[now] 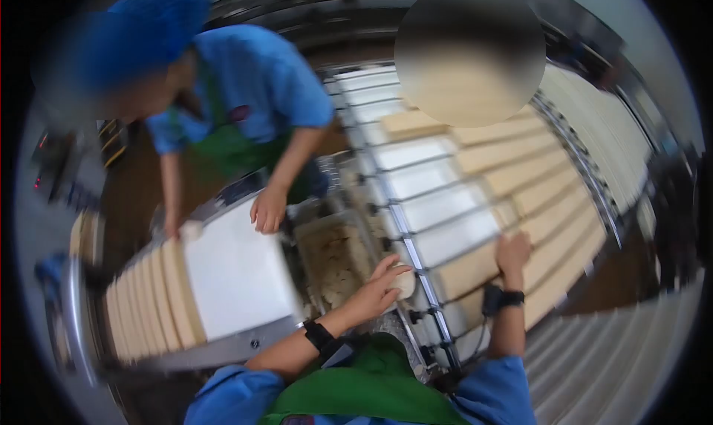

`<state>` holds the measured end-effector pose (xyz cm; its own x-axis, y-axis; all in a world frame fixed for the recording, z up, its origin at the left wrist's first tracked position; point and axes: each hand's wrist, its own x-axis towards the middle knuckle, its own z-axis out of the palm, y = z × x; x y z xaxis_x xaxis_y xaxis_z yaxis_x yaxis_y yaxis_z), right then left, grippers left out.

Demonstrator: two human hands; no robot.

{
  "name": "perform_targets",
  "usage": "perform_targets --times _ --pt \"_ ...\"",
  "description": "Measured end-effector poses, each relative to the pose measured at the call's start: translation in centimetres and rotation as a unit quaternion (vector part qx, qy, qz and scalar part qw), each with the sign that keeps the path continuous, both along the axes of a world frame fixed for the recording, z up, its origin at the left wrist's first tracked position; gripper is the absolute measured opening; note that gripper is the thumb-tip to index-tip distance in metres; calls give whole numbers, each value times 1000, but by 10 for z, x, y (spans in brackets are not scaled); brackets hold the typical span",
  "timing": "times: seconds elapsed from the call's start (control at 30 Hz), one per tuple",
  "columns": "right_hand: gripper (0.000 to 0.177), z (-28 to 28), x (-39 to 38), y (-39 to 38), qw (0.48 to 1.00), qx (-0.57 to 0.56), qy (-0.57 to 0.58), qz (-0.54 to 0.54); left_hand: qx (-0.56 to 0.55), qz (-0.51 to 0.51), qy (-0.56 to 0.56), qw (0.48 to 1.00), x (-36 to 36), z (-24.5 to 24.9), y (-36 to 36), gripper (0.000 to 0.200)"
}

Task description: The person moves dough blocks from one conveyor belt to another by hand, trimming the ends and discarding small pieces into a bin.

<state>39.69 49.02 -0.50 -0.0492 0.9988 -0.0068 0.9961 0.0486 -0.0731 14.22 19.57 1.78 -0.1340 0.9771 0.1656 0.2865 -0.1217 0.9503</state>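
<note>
A round, pale piece [403, 281] is held in my left hand [375, 291], with the fingers curled round it, just left of the conveyor's metal rail [405, 235]. My right hand [513, 254] is over the cream-coloured slabs [549, 180] on the conveyor, its fingers bent down near a slab edge. Motion blur and the back of the hand hide whether it grips anything. Dark bands are on both my wrists.
A co-worker in blue and green stands at the left, hands over a white surface [234, 269] beside a row of upright slabs [152, 299]. Between the two work areas is a metal bin [334, 258] with beige material. Corrugated panels [624, 351] lie lower right.
</note>
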Motion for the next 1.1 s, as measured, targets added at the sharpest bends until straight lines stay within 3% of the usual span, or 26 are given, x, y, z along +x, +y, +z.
perform_targets --times 0.03,0.07,0.1,0.13,0.17,0.23,0.3,0.4,0.43,0.5,0.53,0.57,0.63,0.7,0.73,0.8,0.83,0.9,0.93,1.0,1.07,1.1 --pt "75 -27 4 5 997 58 -32 31 15 34 11 999 -12 1 -14 47" --pt "72 -40 4 7 994 69 -48 63 37 89 102 990 -29 -11 -28 42" --pt "67 0 -17 -21 994 11 -31 104 27 143 104 984 -43 -18 -45 42" --pt "59 24 -38 -54 987 66 75 129 9 148 58 987 -58 -23 -62 38" --pt "49 -12 -35 -48 942 196 127 242 -5 151 9 989 -71 -24 -81 35" --pt "36 -24 -57 -58 877 210 230 366 5 246 -6 969 -91 -29 -119 23" --pt "28 21 -107 -113 899 -3 301 318 -14 329 -83 941 -104 -25 -162 19" --pt "21 28 -167 -169 788 -97 409 450 -14 468 -44 882 -123 -32 -227 18" --pt "20 25 -186 -186 776 -124 406 467 -31 498 -85 863 -129 -35 -248 18" --pt "19 22 -219 -217 769 -230 380 459 10 593 -109 797 -141 -48 -294 19" --pt "19 24 -238 -235 767 -233 373 467 12 654 -68 753 -148 -50 -314 20" --pt "18 26 -259 -255 735 -232 342 538 15 709 -26 705 -156 -52 -336 23" --pt "17 36 -302 -303 676 -246 293 630 -64 759 91 641 -178 -74 -389 41" --pt "17 42 -343 -351 628 -271 255 683 -247 788 221 519 -198 -102 -435 66" --pt "17 43 -363 -372 601 -283 233 710 -247 789 215 520 -204 -108 -452 66" --pt "16 39 -407 -414 551 -250 240 759 -384 771 161 482 -213 -108 -476 80" --pt "14 28 -432 -429 530 -271 253 763 -383 771 156 484 -220 -111 -486 80" --pt "14 9 -477 -457 507 -256 247 785 -365 733 49 572 -236 -122 -500 89" --pt "18 -7 -501 -469 505 -234 243 795 -363 731 46 576 -242 -120 -504 89" --pt "30 -33 -543 -495 534 -180 198 802 -403 660 24 633 -246 -104 -509 95" --pt "50 -69 -584 -522 581 -127 145 790 -410 651 58 636 -248 -104 -509 98" --pt "50 -80 -603 -537 586 -125 146 788 -419 645 91 633 -247 -103 -508 100"
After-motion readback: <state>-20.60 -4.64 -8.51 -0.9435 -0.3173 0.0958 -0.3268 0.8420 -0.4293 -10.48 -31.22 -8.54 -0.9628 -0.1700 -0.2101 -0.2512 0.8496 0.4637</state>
